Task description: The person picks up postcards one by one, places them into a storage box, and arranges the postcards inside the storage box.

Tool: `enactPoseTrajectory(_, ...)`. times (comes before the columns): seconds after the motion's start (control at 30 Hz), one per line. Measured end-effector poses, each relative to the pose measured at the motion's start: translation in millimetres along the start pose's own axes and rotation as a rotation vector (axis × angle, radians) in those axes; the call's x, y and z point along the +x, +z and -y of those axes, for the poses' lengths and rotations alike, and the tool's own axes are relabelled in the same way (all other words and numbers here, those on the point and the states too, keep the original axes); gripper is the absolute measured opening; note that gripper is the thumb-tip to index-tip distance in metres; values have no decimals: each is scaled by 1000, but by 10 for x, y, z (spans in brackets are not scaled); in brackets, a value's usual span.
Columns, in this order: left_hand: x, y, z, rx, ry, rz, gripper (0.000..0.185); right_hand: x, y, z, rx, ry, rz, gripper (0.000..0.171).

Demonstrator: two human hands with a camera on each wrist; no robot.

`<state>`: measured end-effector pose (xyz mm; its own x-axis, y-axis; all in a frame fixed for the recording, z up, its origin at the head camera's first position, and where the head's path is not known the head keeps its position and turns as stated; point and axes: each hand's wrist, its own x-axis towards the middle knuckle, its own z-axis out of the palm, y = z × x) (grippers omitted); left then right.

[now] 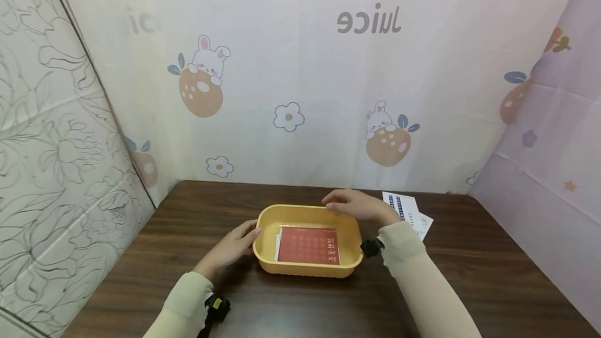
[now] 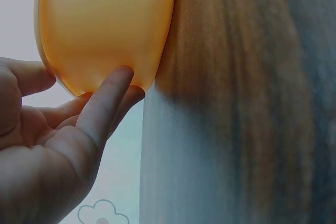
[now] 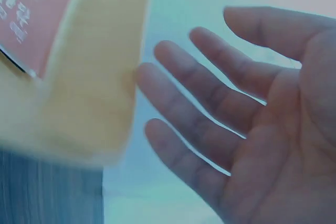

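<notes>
A yellow plastic basin (image 1: 305, 270) sits on the wooden table with a red printed card (image 1: 307, 246) lying flat in it. White paper shows under the card's left edge. At the basin's left end my left hand (image 1: 235, 244) holds its wall, thumb at the rim and fingers against the outside; the left wrist view shows those fingers (image 2: 107, 98) on the yellow wall. Over the back right rim hovers my right hand (image 1: 354, 205). In the right wrist view its fingers (image 3: 194, 77) are spread and hold nothing, with fingertips close to the basin's wall.
Two printed white papers (image 1: 407, 210) lie overlapping at the back right of the table (image 1: 188, 223), behind my right wrist. A patterned curtain (image 1: 291, 67) rises along the table's back edge, with more curtain on both sides.
</notes>
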<state>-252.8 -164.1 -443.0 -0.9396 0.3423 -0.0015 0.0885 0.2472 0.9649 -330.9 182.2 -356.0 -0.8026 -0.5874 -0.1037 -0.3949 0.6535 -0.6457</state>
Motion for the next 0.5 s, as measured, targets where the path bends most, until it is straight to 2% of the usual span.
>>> enactPoseTrajectory(0.1, -14, 0, -5, -4, 8, 7, 51, -117, -66, -89, 88, -13, -87, 37)
enactPoseTrajectory(0.2, -18, 3, -8, -11, 10, 15, 51, -214, -118, -198, 127, -19, -166, 38)
enactPoseTrajectory(0.33, -24, -2, -18, -9, 8, 12, 51, -284, -160, -368, 126, 10, -224, 38)
enactPoseTrajectory(0.5, -18, -1, -23, 4, 3, 9, 51, -355, -196, -613, 103, 98, -262, 40)
